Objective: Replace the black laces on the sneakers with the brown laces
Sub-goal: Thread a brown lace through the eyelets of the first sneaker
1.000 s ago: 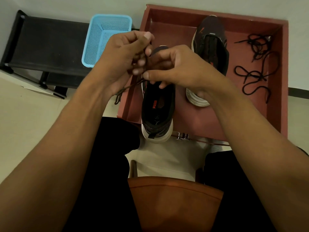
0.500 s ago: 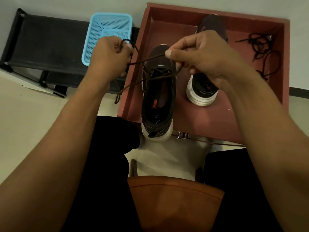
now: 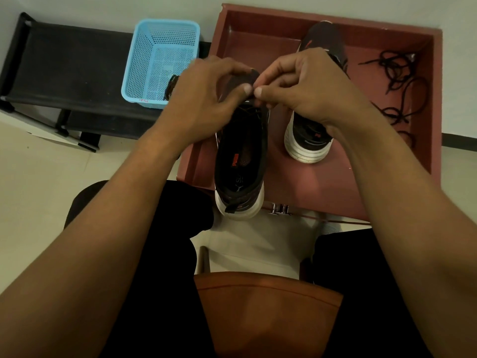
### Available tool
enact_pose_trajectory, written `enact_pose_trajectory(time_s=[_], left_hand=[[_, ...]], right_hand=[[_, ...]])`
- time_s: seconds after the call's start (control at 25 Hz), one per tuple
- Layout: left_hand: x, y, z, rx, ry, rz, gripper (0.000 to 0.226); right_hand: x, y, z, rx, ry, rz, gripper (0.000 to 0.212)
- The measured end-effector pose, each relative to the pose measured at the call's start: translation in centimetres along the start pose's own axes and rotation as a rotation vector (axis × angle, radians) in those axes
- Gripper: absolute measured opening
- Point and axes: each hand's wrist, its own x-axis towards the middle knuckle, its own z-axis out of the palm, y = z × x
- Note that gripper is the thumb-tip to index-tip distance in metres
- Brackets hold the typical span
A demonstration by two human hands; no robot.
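One head-worn wide-angle view, forward and steeply down (close in) over the near sneaker [image 3: 240, 161]

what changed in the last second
The left hand and right hand, half a second ago apart with the thin brown lace (now mostly hidden) stretched between them, have come back together over the near black white-soled sneaker; the left pinches its tongue. The far sneaker, loose black laces, red-brown tray and blue plastic basket stayed put.
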Motion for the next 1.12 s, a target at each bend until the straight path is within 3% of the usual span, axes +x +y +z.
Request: enact_pose_trajectory(time_s=[0.08,0.2,0.36,0.48,0.76,0.92,1.12], left_hand=[[0.1,0.8,0.3,-0.170,-0.040,0.050,0.026],[0.2,-0.1,-0.1,-0.180,-0.010,0.008,0.014],[0.1,-0.8,-0.6,-0.141,0.005,-0.027,0.017],[0.0,-0.1,0.1,-0.227,-0.074,0.054,0.027],[0.1,-0.1,0.1,-0.197,-0.051,0.030,0.016],[0.1,0.0,0.2,-0.195,-0.028,0.014,0.016],[-0.3,-0.6,-0.3,-0.127,-0.097,0.002,0.012]], right_hand=[[0.0,0.0,0.2,-0.003,0.018,-0.002,0.022],[0.0,0.0,0.1,0.014,0.053,0.029,0.017],[0.0,-0.1,-0.4,0.012,0.030,0.037,0.007],[-0.2,-0.5,0.1,0.021,0.013,0.027,0.015],[-0.2,-0.5,-0.1,0.056,-0.005,0.031,0.017],[-0.4,-0.8,0.3,0.004,-0.066,0.038,0.017],[-0.7,-0.8,-0.6,-0.207,0.054,0.029,0.031]])
